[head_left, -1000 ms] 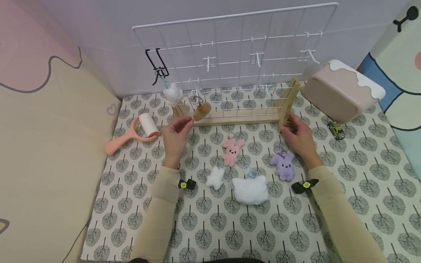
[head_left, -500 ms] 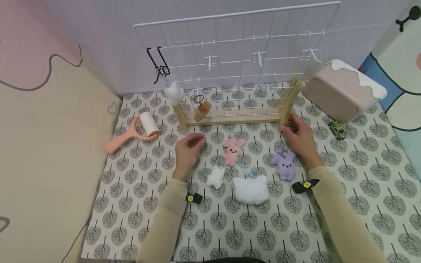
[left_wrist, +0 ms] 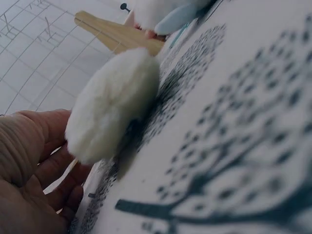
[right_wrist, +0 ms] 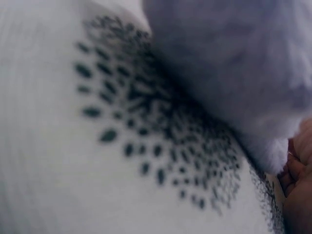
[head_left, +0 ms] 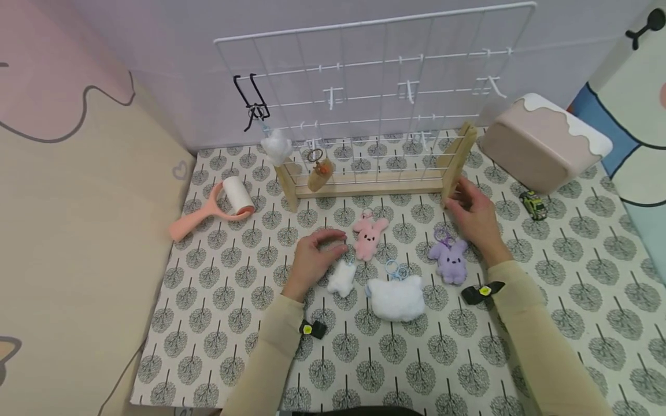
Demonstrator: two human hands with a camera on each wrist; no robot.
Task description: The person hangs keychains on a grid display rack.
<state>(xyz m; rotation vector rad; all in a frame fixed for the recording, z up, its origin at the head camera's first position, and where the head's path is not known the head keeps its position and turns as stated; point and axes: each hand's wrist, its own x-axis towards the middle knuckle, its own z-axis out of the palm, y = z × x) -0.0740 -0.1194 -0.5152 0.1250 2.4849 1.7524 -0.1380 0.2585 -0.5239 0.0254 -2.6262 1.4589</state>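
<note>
My left hand (head_left: 316, 257), fingers apart, is just up and left of a small white plush keychain (head_left: 341, 279). In the left wrist view the fluffy white plush (left_wrist: 114, 105) sits right beside the fingers and thumb. With my right hand (head_left: 473, 216) I hold the lower end of the right wooden leg (head_left: 459, 159) of a white wire grid rack (head_left: 382, 81). A pink bunny plush (head_left: 368, 238), a larger white plush (head_left: 398, 299) and a purple bunny plush (head_left: 450, 263) lie between my hands.
A white plush (head_left: 277, 147) hangs from a black hook (head_left: 255, 107) on the grid, with a brown plush (head_left: 319, 175) beside it. A pink lint roller (head_left: 208, 211) lies left. A pink-and-white box (head_left: 543, 144) and a toy car (head_left: 533, 205) are at right.
My left hand has let go of the brown plush, which now hangs on the grid, and has come down and right to the small white plush. My right hand stays on the leg.
</note>
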